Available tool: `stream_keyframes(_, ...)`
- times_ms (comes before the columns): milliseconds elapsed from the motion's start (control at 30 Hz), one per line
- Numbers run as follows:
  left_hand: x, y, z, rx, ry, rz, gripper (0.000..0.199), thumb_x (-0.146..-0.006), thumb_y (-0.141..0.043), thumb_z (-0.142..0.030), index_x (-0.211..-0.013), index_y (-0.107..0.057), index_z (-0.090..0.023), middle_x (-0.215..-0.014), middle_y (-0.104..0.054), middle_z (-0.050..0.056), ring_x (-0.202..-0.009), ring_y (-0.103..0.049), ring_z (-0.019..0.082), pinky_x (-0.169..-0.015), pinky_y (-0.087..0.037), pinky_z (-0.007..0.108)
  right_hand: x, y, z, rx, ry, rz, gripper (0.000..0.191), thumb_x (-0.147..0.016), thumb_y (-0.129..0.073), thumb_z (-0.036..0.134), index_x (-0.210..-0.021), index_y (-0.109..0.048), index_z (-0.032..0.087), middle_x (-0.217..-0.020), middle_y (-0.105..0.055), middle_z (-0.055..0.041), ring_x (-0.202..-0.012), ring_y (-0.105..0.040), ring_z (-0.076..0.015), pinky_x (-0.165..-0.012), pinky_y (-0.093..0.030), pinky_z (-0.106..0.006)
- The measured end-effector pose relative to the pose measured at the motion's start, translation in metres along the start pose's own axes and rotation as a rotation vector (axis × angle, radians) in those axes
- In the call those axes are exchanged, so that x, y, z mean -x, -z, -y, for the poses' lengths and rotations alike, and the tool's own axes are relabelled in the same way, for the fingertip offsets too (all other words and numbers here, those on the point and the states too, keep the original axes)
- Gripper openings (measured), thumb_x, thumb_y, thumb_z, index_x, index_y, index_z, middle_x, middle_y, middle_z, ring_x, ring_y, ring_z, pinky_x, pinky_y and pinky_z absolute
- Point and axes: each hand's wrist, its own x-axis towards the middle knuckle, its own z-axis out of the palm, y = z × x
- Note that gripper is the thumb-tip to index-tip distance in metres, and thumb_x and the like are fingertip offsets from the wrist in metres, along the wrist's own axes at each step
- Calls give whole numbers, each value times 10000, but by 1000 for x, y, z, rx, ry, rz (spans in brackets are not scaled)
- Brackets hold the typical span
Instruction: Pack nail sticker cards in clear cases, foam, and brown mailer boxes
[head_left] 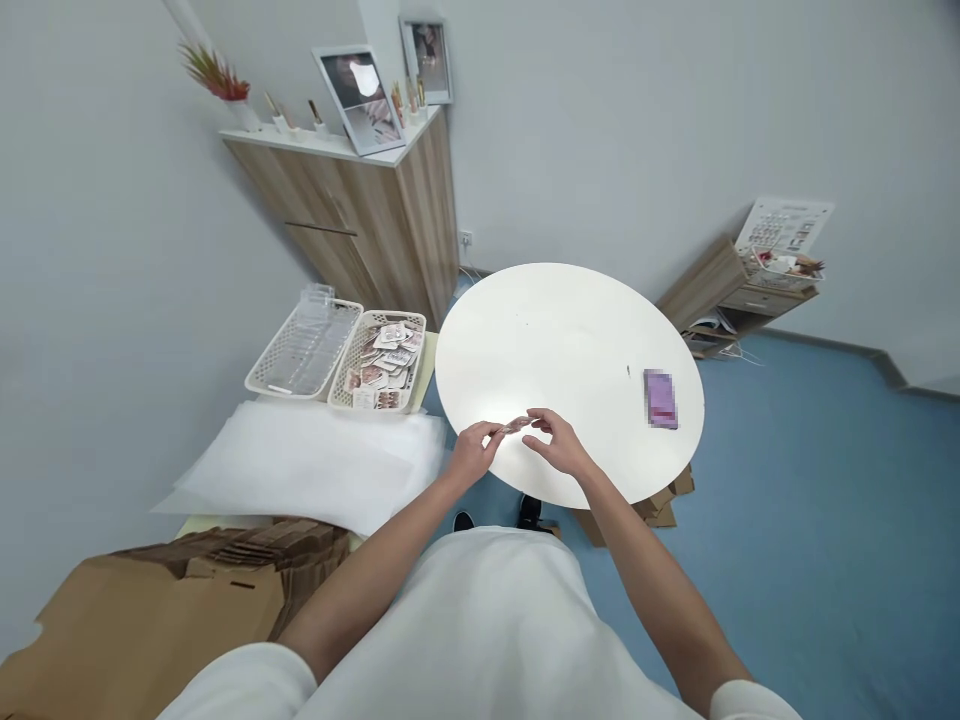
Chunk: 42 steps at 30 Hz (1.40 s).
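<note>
Over the near edge of the round white table (pixel 555 330), my left hand (pixel 474 452) pinches a small printed card (pixel 517 425) between thumb and fingers. The card is thin, brownish-pink, and seen nearly edge-on, so its print cannot be read. My right hand (pixel 556 445) is at the card's right end, thumb and fingers apart. Its fingertips are close to the card; whether they touch it I cannot tell. Left of the table, a white basket (pixel 339 400) holds many similar-looking small printed cards (pixel 390 360).
Beside that basket stands another basket (pixel 259 385) with clear plastic pieces. White sheets (pixel 300 465) and flattened cardboard boxes (pixel 150 630) lie nearer me on the left. A blurred purple item (pixel 661 399) lies on the table's right. Behind stand a wooden cabinet (pixel 360 220) and a low shelf (pixel 709 285).
</note>
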Motion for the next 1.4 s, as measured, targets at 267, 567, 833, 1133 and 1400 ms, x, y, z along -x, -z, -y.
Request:
stream_keyframes(267,-38,-67,-23,499,356,-38,288,-668,-640,-374,-833,-632,-138,-724,-663,41,-632,-592,126,-650,-466,266,-4,55,-47,-314,-126,-155,444,-685,-583,313,-1110,-498,215,-1047,-568,-72,-785,-571,-138,-691,-473,-311)
stream_keyframes(567,-51,-115,-44,554,573,13,389,-656,-635,-444,-899,-610,-142,-747,-671,64,-680,-617,143,-681,-451,278,-10,89,-88,-530,-245,-247,356,-686,-587,399,-964,-606,177,-813,-628,-44,-672,-592,-145,-715,-485,-348)
stream_keyframes(833,-52,-137,-50,545,652,44,340,-680,-605,-445,-847,-613,-149,-800,-672,67,-733,-625,150,-682,-436,262,-13,101,-110,-528,-290,-216,353,-688,-585,402,-970,-621,193,-899,-638,-56,-684,-593,-143,-736,-488,-364)
stream_keyframes(1133,-63,-142,-42,405,552,-34,376,-753,-541,-358,-1062,-569,-146,-694,-650,35,-715,-609,149,-704,-450,290,-6,104,-121,-570,-365,-148,283,-656,-615,420,-787,-550,178,-715,-605,-4,-589,-613,-147,-638,-486,-325)
stream_keyframes(1400,-32,-127,-12,296,555,-172,284,-712,-590,-276,-969,-613,-156,-840,-626,54,-750,-572,129,-723,-469,280,-34,63,-110,-397,-346,-118,242,-712,-520,385,-852,-547,189,-748,-603,-7,-584,-583,-128,-599,-467,-291)
